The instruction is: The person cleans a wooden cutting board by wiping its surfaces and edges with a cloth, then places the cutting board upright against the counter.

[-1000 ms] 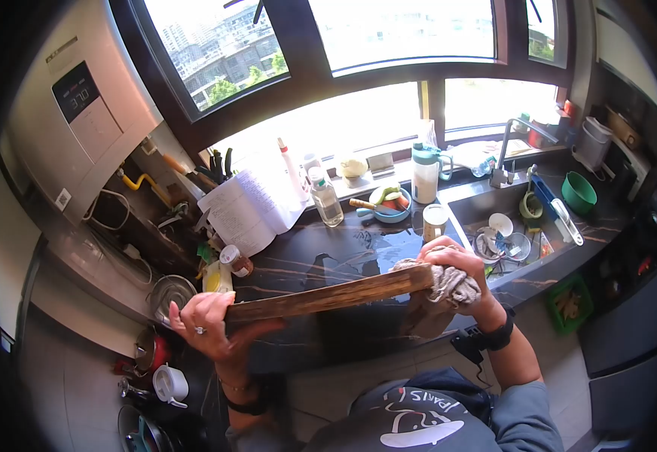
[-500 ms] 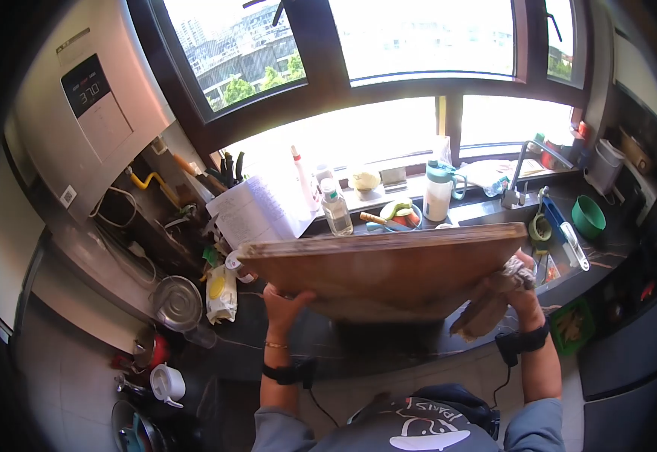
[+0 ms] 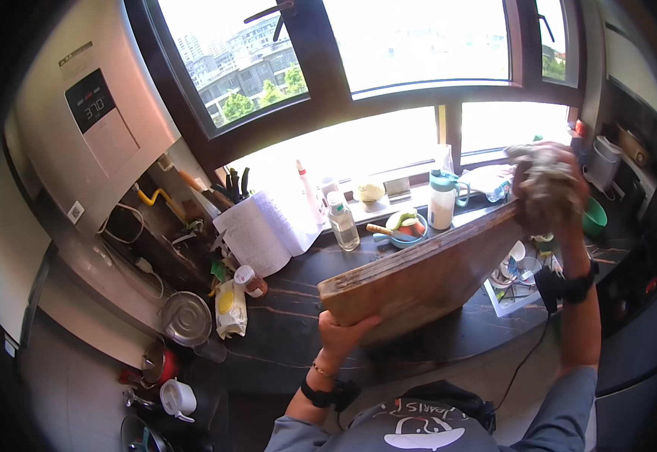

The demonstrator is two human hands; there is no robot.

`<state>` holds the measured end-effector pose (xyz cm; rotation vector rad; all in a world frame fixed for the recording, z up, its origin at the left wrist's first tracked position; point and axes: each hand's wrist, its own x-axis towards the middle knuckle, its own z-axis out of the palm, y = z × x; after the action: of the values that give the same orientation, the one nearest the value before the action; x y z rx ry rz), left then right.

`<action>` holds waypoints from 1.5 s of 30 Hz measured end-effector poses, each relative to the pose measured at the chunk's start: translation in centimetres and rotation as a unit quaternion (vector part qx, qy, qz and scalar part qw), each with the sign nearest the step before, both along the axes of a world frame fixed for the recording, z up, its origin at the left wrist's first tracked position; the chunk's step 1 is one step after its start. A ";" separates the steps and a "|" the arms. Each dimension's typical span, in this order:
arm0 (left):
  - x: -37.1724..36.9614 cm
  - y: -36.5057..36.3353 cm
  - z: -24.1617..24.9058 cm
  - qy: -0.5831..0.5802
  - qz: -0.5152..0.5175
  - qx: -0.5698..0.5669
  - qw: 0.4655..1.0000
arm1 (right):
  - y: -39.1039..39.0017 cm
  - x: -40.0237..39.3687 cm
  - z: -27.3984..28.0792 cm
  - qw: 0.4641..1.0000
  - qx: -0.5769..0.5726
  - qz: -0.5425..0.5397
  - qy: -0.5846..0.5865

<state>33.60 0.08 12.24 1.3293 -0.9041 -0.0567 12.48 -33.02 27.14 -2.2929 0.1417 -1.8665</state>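
A thick wooden board is held up over the dark counter, tilted with its right end higher. My left hand grips its lower left corner, thumb on the near face. At the board's upper right corner, my right hand is closed on a crumpled greyish cloth, which hides most of the fingers. Behind the board are a blue bowl with fruit and a knife, a clear bottle and a pitcher with a teal lid.
An open notebook leans at the back left, near a small jar and a yellow-white packet. A steel lid and white pot are at left. The sink holds dishes; a green bowl stands beyond.
The board has shifted right and tilted, its right end now higher. My right hand has risen with the cloth to the upper corner. My left hand has moved right with the board's left end.
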 end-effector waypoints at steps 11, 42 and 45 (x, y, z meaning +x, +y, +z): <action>0.9 -1.1 -0.3 0.027 0.019 0.018 0.999 | 18.7 13.5 2.0 0.967 -0.169 0.148 0.119; 0.6 -0.8 -1.4 -0.013 0.025 0.003 1.000 | 23.7 14.9 0.7 0.952 -0.216 0.212 0.047; 0.5 -0.5 -1.0 -0.031 0.036 0.004 0.999 | 26.6 15.2 0.0 0.945 -0.223 0.225 0.087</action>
<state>34.07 -0.37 11.25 1.3765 -0.9079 0.0368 27.71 -6.46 27.16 -2.4783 -0.7923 -1.5709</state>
